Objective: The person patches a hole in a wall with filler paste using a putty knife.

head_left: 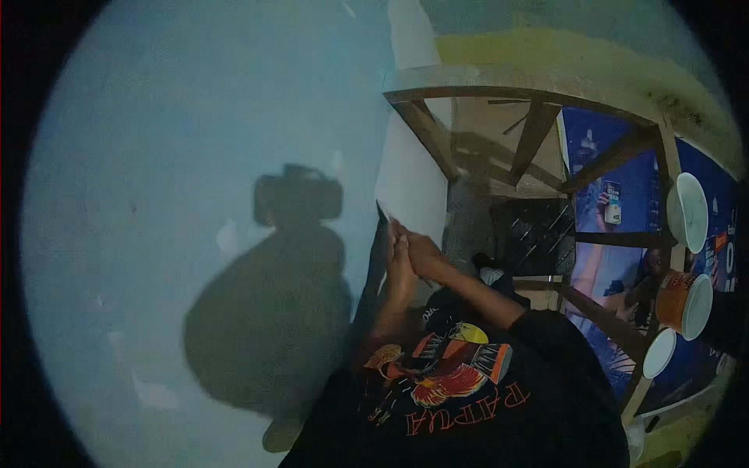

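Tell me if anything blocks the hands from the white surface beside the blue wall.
Nothing visible does: the left hand and right hand are together at the near end of the white surface; contact is unclear. Farther up the picture, the wooden frame crosses in front of it.

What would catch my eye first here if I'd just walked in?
Probably the big dark shadow on the pale blue wall, left of centre. Next, the left hand and right hand, close together near the middle. At the right, three round containers line a wooden frame, near a blue banner.
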The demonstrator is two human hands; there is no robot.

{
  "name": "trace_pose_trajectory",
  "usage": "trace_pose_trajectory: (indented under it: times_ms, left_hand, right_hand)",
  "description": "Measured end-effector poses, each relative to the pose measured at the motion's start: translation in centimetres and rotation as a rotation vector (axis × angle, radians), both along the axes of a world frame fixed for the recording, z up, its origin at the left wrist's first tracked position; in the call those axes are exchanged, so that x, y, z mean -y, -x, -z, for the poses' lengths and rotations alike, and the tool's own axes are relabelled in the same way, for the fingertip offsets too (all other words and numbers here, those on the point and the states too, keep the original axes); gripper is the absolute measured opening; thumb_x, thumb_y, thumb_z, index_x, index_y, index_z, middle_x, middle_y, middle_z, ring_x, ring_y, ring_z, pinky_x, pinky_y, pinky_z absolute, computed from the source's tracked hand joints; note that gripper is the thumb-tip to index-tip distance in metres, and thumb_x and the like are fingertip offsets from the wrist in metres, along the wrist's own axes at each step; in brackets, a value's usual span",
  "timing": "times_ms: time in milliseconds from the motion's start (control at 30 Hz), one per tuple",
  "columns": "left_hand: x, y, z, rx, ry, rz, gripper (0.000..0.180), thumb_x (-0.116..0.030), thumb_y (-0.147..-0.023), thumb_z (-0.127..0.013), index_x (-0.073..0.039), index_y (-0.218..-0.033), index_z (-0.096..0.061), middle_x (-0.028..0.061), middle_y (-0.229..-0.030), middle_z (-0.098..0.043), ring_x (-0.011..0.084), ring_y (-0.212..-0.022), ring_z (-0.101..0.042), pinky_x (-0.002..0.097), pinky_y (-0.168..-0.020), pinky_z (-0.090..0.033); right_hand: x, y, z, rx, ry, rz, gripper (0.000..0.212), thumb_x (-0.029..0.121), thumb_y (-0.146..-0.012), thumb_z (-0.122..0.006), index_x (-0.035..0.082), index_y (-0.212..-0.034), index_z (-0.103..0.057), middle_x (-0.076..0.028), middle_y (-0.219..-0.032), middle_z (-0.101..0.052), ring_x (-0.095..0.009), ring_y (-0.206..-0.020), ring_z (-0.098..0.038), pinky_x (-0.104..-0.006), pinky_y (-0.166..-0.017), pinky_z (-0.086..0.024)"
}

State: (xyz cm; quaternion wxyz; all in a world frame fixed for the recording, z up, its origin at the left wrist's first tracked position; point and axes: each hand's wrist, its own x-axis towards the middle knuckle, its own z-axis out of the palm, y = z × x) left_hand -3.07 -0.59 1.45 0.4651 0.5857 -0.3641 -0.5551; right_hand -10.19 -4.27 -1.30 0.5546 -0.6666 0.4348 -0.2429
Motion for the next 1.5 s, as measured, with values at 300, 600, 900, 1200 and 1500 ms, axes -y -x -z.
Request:
trace_pose_trajectory:
  times_ms: [300, 600, 900, 1200, 1500]
  left_hand:
    - [-0.6, 0.4, -1.1, -0.065, -0.148, -0.124, 0.053, -0.027, -0.081, -0.033, -0.012, -0.124, -0.007, 0.0112, -0.128, -0.007, 0.0271, -0.117, -0.012, 0.0376, -0.093, -0.017]
    - [-0.5, 2.8, 0.3, 0.342, -0.065, -0.366, 0.051, -0.027, -0.082, -0.034, -0.006, -0.123, -0.012, 0.0168, -0.125, -0.017, 0.0279, -0.114, -0.021, 0.0336, -0.092, -0.021]
    - [-0.3, 0.8, -0.2, 0.051, -0.072, -0.150, 0.057, -0.030, -0.081, -0.036, -0.011, -0.124, -0.005, 0.0186, -0.124, -0.016, 0.0298, -0.114, -0.020, 0.0381, -0.090, -0.023]
    - [-0.9, 0.0, -0.1, -0.015, -0.166, -0.182, 0.057, -0.030, -0.080, -0.038, -0.010, -0.124, -0.008, 0.0178, -0.123, -0.018, 0.0291, -0.112, -0.024, 0.0381, -0.089, -0.024]
    - [0.2, -0.7, -2.2, 0.008, -0.148, -0.123, 0.051, -0.027, -0.081, -0.037, -0.010, -0.123, -0.014, 0.0147, -0.125, -0.018, 0.0286, -0.112, -0.024, 0.0342, -0.091, -0.022]
  right_hand:
    - [-0.7, 0.3, -1.5, -0.044, -0.073, -0.094, 0.046, 0.011, -0.077, -0.037, 0.002, -0.119, -0.021, -0.021, -0.096, -0.048, -0.033, -0.081, -0.051, -0.0378, -0.068, -0.043]
    - [-0.6, 0.1, -0.7, -0.088, 0.032, -0.163, 0.046, 0.014, -0.078, -0.037, 0.005, -0.120, -0.021, -0.023, -0.100, -0.046, -0.031, -0.085, -0.050, -0.0392, -0.070, -0.041]
    - [-0.4, 0.4, 1.0, 0.162, 0.183, -0.055, 0.048, 0.013, -0.075, -0.041, -0.002, -0.117, -0.023, -0.021, -0.100, -0.047, -0.031, -0.083, -0.050, -0.0325, -0.071, -0.041]
    - [-0.8, -0.6, 0.7, 0.038, -0.073, -0.128, 0.050, 0.017, -0.078, -0.040, 0.009, -0.122, -0.017, -0.020, -0.102, -0.046, -0.032, -0.083, -0.050, -0.0349, -0.074, -0.040]
    - [0.1, -1.1, -0.8, 0.041, -0.059, -0.038, 0.054, 0.018, -0.078, -0.041, 0.011, -0.124, -0.012, -0.021, -0.095, -0.049, -0.031, -0.079, -0.052, -0.0368, -0.068, -0.041]
